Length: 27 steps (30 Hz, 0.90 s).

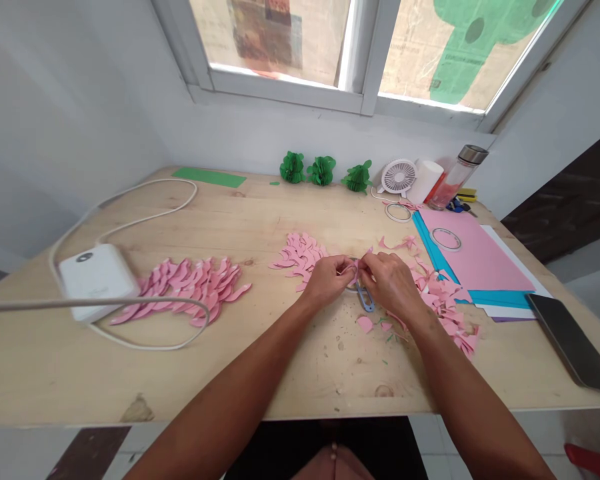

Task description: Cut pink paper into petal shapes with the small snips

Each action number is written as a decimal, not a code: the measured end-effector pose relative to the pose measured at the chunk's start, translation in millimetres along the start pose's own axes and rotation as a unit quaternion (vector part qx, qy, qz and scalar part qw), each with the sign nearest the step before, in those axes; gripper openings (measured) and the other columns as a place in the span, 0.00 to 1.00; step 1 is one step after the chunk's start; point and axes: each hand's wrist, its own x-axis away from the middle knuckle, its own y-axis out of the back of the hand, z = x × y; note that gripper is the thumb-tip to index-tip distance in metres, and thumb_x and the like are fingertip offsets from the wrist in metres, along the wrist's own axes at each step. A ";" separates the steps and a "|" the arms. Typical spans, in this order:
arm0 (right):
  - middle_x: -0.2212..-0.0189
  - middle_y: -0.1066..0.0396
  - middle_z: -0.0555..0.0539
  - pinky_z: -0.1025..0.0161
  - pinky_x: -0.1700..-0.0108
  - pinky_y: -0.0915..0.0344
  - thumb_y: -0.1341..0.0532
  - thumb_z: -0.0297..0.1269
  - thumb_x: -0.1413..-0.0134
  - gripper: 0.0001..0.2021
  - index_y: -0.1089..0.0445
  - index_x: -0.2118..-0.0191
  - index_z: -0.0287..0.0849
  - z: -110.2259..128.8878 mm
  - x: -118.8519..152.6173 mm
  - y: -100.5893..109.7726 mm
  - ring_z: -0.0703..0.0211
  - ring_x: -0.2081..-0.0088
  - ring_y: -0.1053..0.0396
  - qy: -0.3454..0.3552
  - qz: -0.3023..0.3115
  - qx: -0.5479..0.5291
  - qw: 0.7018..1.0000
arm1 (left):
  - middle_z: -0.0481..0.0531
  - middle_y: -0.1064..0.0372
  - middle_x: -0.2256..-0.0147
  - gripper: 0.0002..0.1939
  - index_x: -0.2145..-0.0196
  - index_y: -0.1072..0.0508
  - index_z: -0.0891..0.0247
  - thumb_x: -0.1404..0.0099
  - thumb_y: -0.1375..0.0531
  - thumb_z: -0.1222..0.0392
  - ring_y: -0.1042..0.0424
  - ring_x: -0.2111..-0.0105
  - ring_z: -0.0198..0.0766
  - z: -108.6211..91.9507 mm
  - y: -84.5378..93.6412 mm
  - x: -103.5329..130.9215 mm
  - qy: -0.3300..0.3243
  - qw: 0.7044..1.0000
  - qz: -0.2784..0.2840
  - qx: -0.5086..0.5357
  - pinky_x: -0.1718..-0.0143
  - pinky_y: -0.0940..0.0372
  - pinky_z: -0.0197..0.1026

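Near the middle of the table, my left hand and my right hand meet, fingertips pinched on a small pink paper piece. Most of that piece is hidden by the fingers. Just beneath the hands lies a blue tool with a slotted end; its kind cannot be made out. Curved pink paper petals are heaped left of my left hand. Pink paper scraps are spread beside and under my right forearm.
A larger petal pile lies left, by a white power bank with a looping cable. Green paper ornaments, a small fan and a bottle line the back. Right are coloured sheets, a tape roll and a phone.
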 end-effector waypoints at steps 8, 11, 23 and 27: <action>0.74 0.30 0.46 0.63 0.67 0.51 0.46 0.32 0.45 0.06 0.33 0.69 0.40 0.7 0.1 1.1 0.57 0.70 0.36 0.004 -0.007 0.006 1.000 | 0.43 0.46 0.81 0.09 0.82 0.38 0.64 0.46 0.46 0.61 0.46 0.79 0.28 0.0 0.4 -0.4 0.001 1.000 0.000 0.005 0.76 0.48 0.32; 0.74 0.30 0.46 0.63 0.67 0.51 0.46 0.32 0.44 0.06 0.33 0.69 0.40 0.7 0.3 1.2 0.57 0.71 0.36 0.003 -0.004 0.010 1.000 | 0.43 0.45 0.82 0.09 0.82 0.38 0.64 0.47 0.45 0.60 0.45 0.79 0.28 -0.4 0.2 -0.5 0.011 1.000 0.000 0.019 0.76 0.47 0.32; 0.73 0.29 0.45 0.62 0.66 0.50 0.47 0.33 0.44 0.07 0.33 0.67 0.40 0.4 0.6 0.2 0.57 0.70 0.36 0.005 -0.004 -0.015 1.000 | 0.43 0.43 0.82 0.06 0.82 0.34 0.65 0.49 0.45 0.62 0.45 0.79 0.28 -2.7 0.7 0.3 0.013 1.000 -0.003 0.024 0.77 0.48 0.32; 0.74 0.30 0.46 0.63 0.66 0.49 0.46 0.32 0.45 0.06 0.32 0.67 0.40 0.4 -0.2 1.6 0.58 0.71 0.36 -0.002 -0.003 -0.037 0.999 | 0.43 0.43 0.82 0.07 0.81 0.34 0.65 0.49 0.45 0.61 0.44 0.80 0.28 -3.5 0.4 0.7 0.012 0.999 -0.006 0.031 0.78 0.48 0.32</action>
